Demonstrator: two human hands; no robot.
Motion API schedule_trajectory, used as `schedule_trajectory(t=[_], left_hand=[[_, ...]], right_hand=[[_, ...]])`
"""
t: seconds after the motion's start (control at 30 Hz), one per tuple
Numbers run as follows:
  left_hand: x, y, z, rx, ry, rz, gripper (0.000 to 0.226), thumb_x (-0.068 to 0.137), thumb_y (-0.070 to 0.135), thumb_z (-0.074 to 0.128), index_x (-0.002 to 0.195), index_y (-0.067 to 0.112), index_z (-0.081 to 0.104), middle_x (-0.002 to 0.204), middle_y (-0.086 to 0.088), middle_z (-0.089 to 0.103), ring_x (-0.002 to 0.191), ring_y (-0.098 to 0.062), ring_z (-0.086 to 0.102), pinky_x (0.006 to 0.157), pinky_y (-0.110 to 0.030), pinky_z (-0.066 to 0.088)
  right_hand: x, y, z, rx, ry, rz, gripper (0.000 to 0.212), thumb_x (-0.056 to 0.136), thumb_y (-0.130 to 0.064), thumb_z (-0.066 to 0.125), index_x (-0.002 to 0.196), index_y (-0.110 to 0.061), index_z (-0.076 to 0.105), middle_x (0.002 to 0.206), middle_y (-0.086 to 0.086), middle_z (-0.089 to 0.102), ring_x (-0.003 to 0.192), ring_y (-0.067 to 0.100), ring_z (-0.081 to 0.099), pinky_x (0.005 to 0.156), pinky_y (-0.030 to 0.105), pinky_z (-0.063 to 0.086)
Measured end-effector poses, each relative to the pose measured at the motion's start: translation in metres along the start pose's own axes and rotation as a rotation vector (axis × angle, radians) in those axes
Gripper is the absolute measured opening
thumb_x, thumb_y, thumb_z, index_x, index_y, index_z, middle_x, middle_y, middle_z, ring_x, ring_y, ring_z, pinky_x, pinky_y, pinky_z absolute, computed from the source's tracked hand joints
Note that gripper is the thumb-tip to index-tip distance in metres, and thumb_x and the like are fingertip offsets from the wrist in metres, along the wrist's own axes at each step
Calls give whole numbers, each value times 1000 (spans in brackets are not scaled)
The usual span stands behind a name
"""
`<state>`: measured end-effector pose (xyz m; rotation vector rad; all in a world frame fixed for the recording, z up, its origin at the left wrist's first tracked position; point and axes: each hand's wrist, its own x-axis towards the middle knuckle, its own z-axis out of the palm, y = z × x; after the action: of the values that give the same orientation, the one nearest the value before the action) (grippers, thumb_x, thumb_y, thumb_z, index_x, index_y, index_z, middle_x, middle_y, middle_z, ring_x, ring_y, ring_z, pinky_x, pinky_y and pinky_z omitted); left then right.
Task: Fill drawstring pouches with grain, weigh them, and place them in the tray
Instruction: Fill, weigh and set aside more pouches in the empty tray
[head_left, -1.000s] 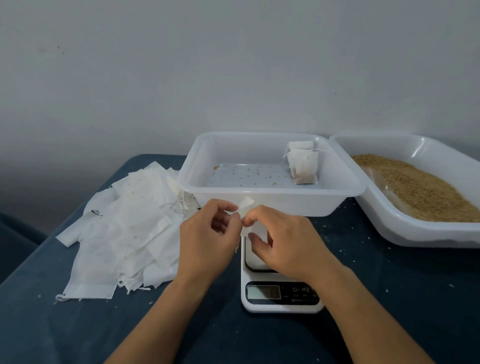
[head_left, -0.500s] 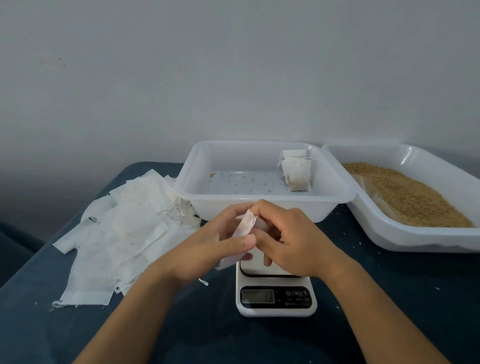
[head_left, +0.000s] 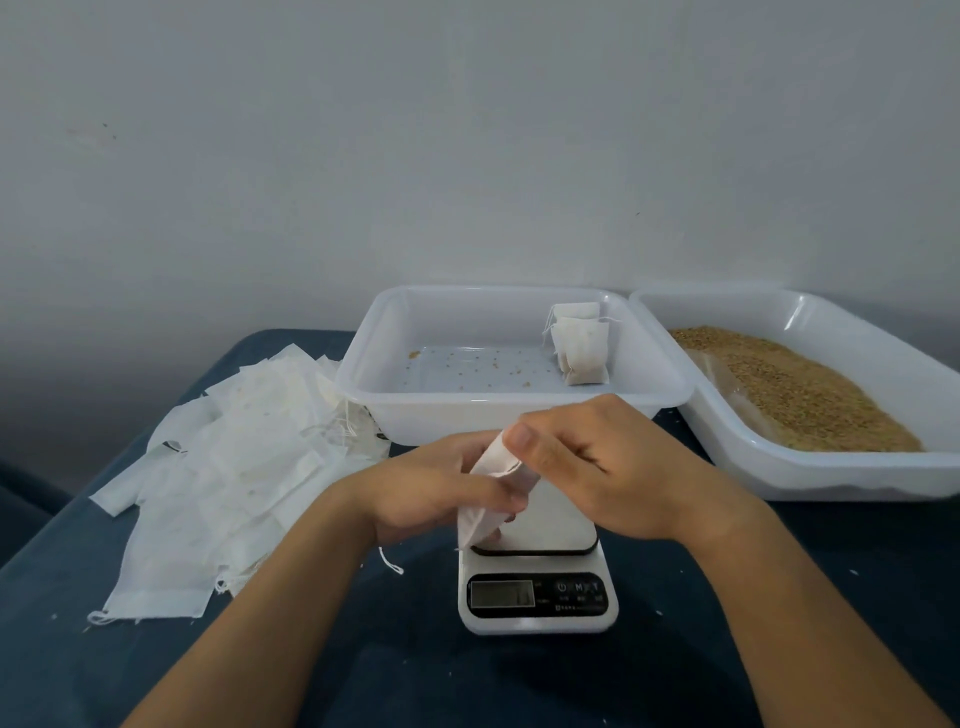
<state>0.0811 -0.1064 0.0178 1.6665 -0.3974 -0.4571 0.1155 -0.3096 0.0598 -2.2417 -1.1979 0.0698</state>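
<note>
Two bare hands meeting above a white digital kitchen scale (head_left: 537, 592) on a dark blue table (head_left: 779, 597). Left hand (head_left: 431, 488) gripping a small empty white fabric drawstring pouch (head_left: 485, 499) from its side, right hand (head_left: 597, 467) pinching the pouch's upper edge with thumb on top, seemingly spreading the mouth. Pouch likely featherlight, limp, easily crumpled; best held at the rim hem, either side of the opening. Just beyond both hands, one white square plastic tray (head_left: 467, 415) holding two filled pouches (head_left: 579, 345) and scattered grains. Right of the right hand, one white tray of golden grain (head_left: 789, 384). Left of the left hand, a loose pile of flat empty pouches (head_left: 234, 467), too overlapped to count.
</note>
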Motion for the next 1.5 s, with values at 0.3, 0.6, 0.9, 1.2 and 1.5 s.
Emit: schedule_trajectory(t=[0.3,0.6,0.9,1.2,1.5], left_hand=[[29,1,17,-53,-53,22,24,80,23,76,101,31,71,89,7,65,84,-5,63,74,-26,55],[42,-3,20,79,80,55,16,80,17,76,84,27,63,75,8,56,67,-7,53,63,-21,47],[46,-18,32,-101,157,125,30,73,43,83,92,26,66,85,0,62,81,-19,61,57,-25,46],[44,-21,37,-351,76,76,47,64,48,93,97,26,70,91,-6,62,83,-22,63,41,-20,40],[52,-15,48,-122,335,48,31,64,51,81,86,31,72,82,-1,65,74,-14,59,61,-28,48]], right_hand=[[-8,10,-12,-38,21,6,42,101,-60,41,116,-35,71,87,-19,68,83,3,64,78,32,54],[-20,26,-38,196,207,97,43,95,-66,47,98,-32,73,91,-20,74,67,5,73,56,12,48],[-28,164,-95,-398,287,1058,35,98,-38,64,118,-8,65,103,8,70,86,22,63,72,35,50],[-22,179,-82,-454,148,1146,22,98,-29,61,100,-8,68,87,6,66,75,23,62,65,34,48],[-36,175,-139,-641,223,1204,20,94,-31,69,99,-14,60,85,0,54,78,23,55,64,32,40]])
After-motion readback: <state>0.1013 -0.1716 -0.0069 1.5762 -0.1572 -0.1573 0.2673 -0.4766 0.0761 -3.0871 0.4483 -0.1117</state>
